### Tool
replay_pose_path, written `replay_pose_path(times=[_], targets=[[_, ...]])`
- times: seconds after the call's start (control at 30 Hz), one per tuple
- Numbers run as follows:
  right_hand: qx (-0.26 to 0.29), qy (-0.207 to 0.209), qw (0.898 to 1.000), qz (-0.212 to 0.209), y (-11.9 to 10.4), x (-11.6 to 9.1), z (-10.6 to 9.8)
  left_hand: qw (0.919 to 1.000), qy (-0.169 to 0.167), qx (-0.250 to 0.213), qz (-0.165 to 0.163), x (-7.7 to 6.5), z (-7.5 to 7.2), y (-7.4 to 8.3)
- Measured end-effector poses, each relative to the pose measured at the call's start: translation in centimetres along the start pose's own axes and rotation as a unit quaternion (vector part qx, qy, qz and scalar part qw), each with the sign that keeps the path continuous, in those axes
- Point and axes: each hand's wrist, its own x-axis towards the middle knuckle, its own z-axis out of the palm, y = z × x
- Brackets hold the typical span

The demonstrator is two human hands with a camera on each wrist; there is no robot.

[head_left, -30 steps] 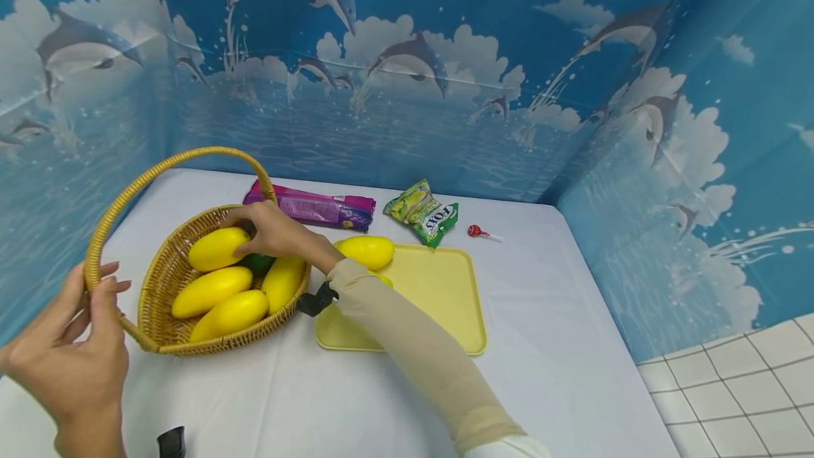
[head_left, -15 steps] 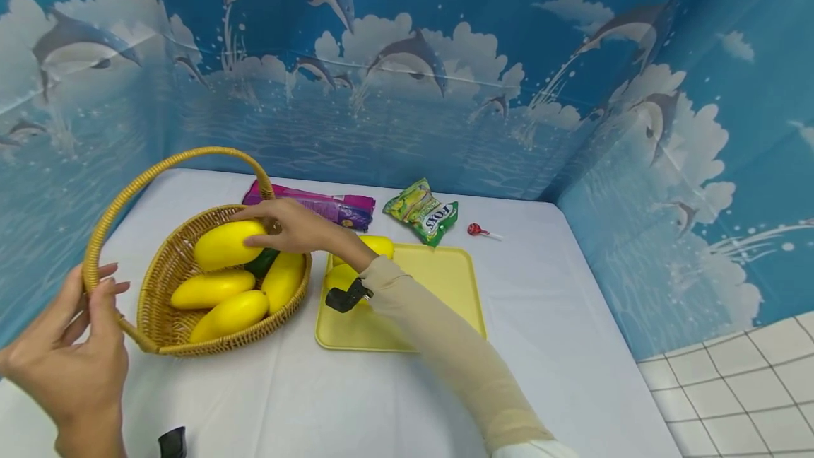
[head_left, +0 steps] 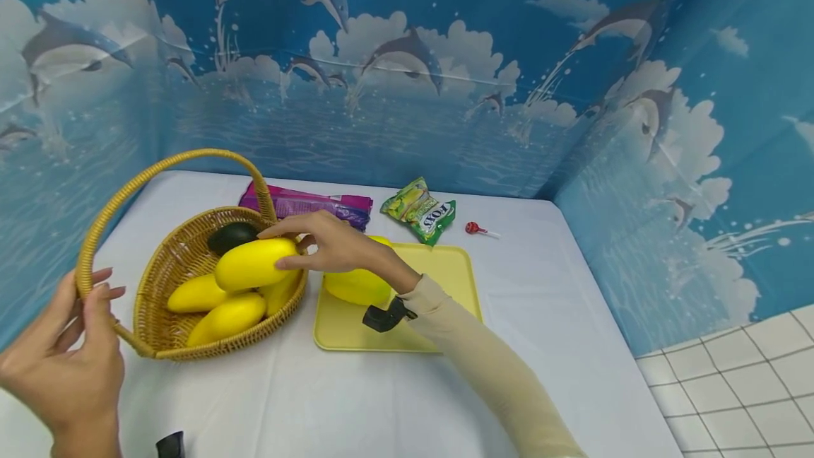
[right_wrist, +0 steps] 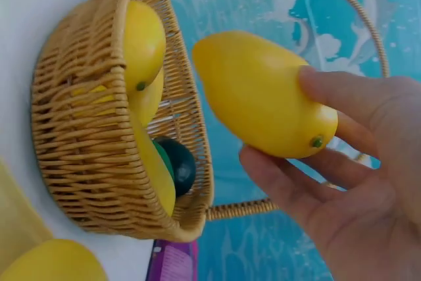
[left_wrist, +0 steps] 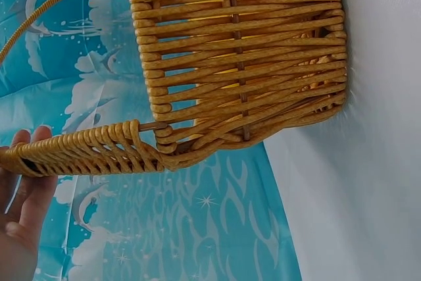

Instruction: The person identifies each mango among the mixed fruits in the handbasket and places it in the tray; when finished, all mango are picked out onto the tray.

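Head view: right hand (head_left: 321, 246) pinches one yellow mango (head_left: 251, 263) by its near end, thumb one side, fingers the other; it's over the right part of the wicker basket (head_left: 152, 309), above other mangoes. Left hand (head_left: 70, 352) has the handle (head_left: 114, 200) between thumb and fingers. Main risk: end-only grip on a smooth, rounded fruit; it could swivel or slip and drop back on the pile or roll off the rim. Yellow tray (head_left: 439, 281) beside the basket carries more mangoes (head_left: 359, 287) at its left; another set against them could knock one rolling onto the white surface (head_left: 540, 316).

Left wrist: fingers behind the handle, basket side facing the camera. A tug here would likely tip the basket and shift the fruit.

Right wrist: held mango clear of the rim, tapered end unsupported, fingers near the stem end. The handle passes close behind the hand; a low or sideways move might catch it, or clip the rim. Dark green fruit (right_wrist: 183, 166) sits inside near the rim; probably gets bumped if the mango falls.
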Motion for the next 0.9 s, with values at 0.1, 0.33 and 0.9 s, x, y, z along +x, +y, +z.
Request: replay_pose_path(times=[0.1,0.33,0.9], targets=[[0.023,0.024,0.999,0.0,0.2,-2.0,0.0,0.9999,-0.004,-0.005,0.01,-0.1,0.0,-0.1],[0.041,0.091,0.995,0.027,0.8,-6.5,-0.2,0.9999,-0.002,-0.009,0.014,-0.2,-0.1,-0.1],[0.093,0.195,0.97,0.111,2.0,-14.6,2.6,0.9991,0.009,-0.037,0.018,-0.1,-0.1,-0.3]])
